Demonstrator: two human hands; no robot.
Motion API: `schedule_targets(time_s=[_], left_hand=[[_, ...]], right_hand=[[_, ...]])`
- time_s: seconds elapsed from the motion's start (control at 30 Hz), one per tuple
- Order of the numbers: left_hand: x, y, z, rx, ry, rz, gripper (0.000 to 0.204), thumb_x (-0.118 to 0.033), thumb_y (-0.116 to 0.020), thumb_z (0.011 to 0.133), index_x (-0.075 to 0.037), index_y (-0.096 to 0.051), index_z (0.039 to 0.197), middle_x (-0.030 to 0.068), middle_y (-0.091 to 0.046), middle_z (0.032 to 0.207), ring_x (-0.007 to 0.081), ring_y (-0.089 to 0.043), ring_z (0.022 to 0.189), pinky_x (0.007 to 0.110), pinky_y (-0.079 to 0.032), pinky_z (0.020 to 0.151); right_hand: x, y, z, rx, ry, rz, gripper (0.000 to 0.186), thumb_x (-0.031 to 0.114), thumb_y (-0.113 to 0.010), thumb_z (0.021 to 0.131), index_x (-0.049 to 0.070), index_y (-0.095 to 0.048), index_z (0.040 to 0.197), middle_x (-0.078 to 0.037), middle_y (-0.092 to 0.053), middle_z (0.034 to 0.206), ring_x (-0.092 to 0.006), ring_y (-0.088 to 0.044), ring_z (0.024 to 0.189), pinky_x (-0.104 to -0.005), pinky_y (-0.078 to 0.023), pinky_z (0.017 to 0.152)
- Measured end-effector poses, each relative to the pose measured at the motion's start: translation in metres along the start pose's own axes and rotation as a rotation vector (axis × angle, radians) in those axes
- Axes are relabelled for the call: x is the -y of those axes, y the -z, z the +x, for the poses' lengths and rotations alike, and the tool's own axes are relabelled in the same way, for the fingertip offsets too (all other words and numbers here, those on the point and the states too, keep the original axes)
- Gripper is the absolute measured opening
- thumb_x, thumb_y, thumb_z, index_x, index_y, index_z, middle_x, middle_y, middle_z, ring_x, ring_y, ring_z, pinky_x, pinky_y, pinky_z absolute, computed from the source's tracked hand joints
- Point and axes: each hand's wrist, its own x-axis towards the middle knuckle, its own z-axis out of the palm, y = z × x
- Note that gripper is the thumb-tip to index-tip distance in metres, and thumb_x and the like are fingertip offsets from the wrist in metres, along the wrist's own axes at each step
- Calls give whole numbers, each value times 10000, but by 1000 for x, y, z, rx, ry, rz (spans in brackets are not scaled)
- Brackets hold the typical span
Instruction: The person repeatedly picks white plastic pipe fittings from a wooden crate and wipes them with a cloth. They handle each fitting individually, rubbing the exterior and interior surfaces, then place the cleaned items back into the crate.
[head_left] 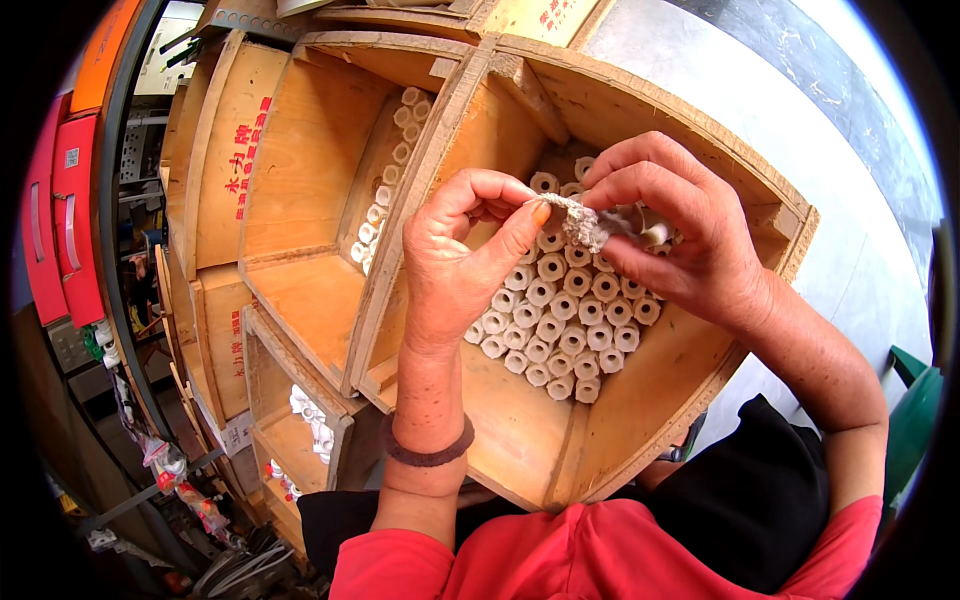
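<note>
Over a wooden box (512,440), both of my hands work on a frayed, whitish string (588,228). My left hand (455,235) pinches the thin twisted end of it between thumb and forefinger. The thicker, bunched part is gripped by the fingers of my right hand (690,225). A pale piece (655,235) shows beneath the right hand, mostly covered by it, and I cannot make out its kind. Below the hands, rows of white hexagonal plastic fittings (565,305) with round holes stand packed on the box floor.
To the left, another wooden box (300,300) holds a row of similar white fittings (378,215). A smaller crate (270,350) beneath has white pipe fittings (315,420). Red boxes (75,215) stand at the far left. At the right edge is something green (915,420).
</note>
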Motion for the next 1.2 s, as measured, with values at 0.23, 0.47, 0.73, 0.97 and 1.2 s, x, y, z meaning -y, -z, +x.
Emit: schedule_targets(time_s=[0.23,0.47,0.73,0.97,1.2], left_hand=[[1,-1,0,-3,-26,38,77,10,-702,842,-11,-657,901,7,-642,851,66,-605,772,210,-501,710],[0,-2,0,49,-46,39,72,31,-675,856,-1,-664,920,12,-632,858,65,-591,768,204,-493,701],[1,0,0,96,-81,74,103,57,-669,832,0,-678,918,36,-635,878,101,-593,811,227,-483,720],[0,3,1,143,-175,141,108,65,-660,827,7,-685,915,51,-627,882,130,-591,837,240,-478,739],[1,-2,1,181,-185,97,199,72,-635,838,-5,-700,1011,65,-604,959,138,-581,890,248,-486,766]], right_hand=[[0,1,-1,82,29,-60,328,38,-714,682,116,-613,984,-53,-623,883,-261,-642,831,-333,-541,692],[2,2,0,140,76,-104,375,48,-725,684,144,-613,1030,-43,-636,895,-258,-639,828,-348,-537,681],[3,3,-1,161,34,-61,400,-20,-709,645,64,-629,1027,-68,-668,936,-259,-655,847,-343,-540,738],[4,1,-2,129,-24,-43,433,44,-728,690,135,-602,1094,-30,-669,900,-230,-660,856,-341,-551,724],[0,1,-3,102,-97,50,487,25,-734,715,117,-617,1179,-61,-668,934,-217,-666,890,-330,-557,789]])
